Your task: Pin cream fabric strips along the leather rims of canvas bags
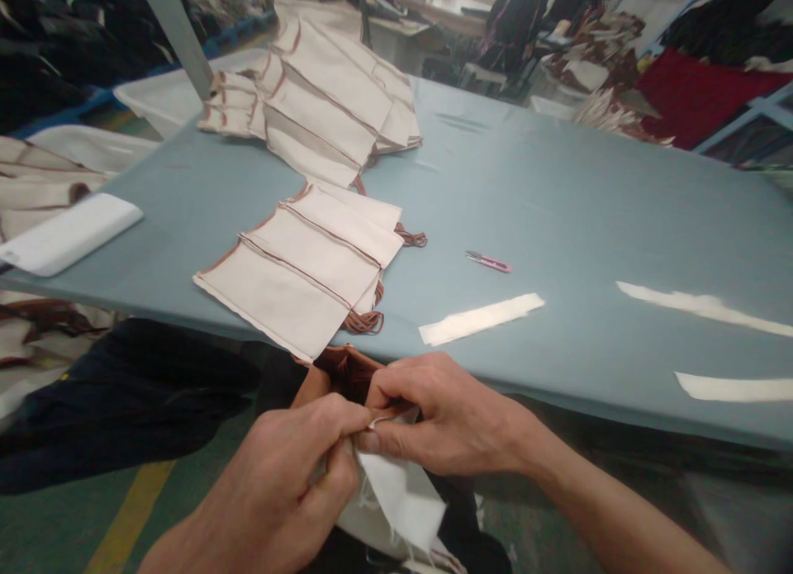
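Note:
Just in front of the table's near edge, my left hand [297,467] and my right hand [439,413] meet, fingers pinched together on a white cloth piece [405,495]. Its frayed lower end hangs below my right hand. Brown fabric [350,367] shows behind the fingers, against the table edge. Beyond my hands, cream fabric pieces with brown edging [310,256] lie stacked on the table, brown cords sticking out at their right side. A white strip [481,318] lies right of them, with pink-handled snips [489,262] farther back.
A larger pile of cream pieces [334,87] sits at the back of the blue-grey table [557,194]. More white strips [737,388] lie at the right. A white flat object [71,234] rests on the left edge, near white tubs [158,103].

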Tool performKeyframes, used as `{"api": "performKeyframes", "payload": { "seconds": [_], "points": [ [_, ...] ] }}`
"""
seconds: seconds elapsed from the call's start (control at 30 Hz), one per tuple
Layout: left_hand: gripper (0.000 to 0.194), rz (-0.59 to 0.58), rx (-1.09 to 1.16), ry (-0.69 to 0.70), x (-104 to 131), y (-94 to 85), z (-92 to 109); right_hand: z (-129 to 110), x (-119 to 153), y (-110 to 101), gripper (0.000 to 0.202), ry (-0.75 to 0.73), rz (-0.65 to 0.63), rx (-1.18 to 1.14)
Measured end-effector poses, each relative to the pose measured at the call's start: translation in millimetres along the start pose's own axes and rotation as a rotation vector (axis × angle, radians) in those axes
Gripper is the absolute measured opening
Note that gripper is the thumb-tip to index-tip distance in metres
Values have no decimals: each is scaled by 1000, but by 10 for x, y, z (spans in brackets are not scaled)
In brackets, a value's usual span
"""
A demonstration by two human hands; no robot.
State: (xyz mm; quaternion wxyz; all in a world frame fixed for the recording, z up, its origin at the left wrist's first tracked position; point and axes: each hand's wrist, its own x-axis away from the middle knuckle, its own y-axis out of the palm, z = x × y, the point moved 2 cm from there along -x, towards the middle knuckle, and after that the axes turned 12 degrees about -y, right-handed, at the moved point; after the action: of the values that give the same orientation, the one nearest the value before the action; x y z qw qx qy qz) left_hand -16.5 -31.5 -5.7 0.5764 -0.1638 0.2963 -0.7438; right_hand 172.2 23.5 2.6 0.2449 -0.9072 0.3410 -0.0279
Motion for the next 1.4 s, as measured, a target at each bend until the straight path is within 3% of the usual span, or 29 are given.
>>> {"api": "performKeyframes", "payload": {
  "seconds": [0.13,0.27,0.37,0.53,0.63,0.7,0.77,0.83,0.93,1.03,1.17,1.3,1.4],
  "points": [
    [34,9,11,179,31,43,-102,84,17,40,30,130,-82,-330],
    [48,53,-29,306,72,74,-187,171,57,148,58,246,-111,-729],
    [54,109,-81,319,80,94,-240,237,73,270,67,284,-36,-862],
    [53,193,-74,339,78,170,-299,299,95,429,61,315,121,-937],
    [50,210,-15,223,154,204,-335,230,135,367,60,295,111,-872],
    [37,193,6,93,215,181,-343,132,163,255,51,240,58,-723],
    [24,78,50,-53,230,123,-319,17,181,123,36,139,9,-451],
    [29,-118,120,-166,177,50,-252,-87,191,16,25,19,-8,-164],
    [40,-316,167,-158,5,-50,-103,-167,205,-46,20,-96,-15,75],
    [35,-360,163,-115,-176,-77,-22,-168,213,-43,21,-149,20,140],
    [41,-469,274,-164,-302,6,-52,-120,217,-53,21,-170,93,177],
    [48,-587,417,-254,-272,101,-103,-64,226,-102,19,-119,81,187],
    [46,-557,345,-263,-171,132,-147,-58,238,-124,14,-117,-6,94]
  ]
}}
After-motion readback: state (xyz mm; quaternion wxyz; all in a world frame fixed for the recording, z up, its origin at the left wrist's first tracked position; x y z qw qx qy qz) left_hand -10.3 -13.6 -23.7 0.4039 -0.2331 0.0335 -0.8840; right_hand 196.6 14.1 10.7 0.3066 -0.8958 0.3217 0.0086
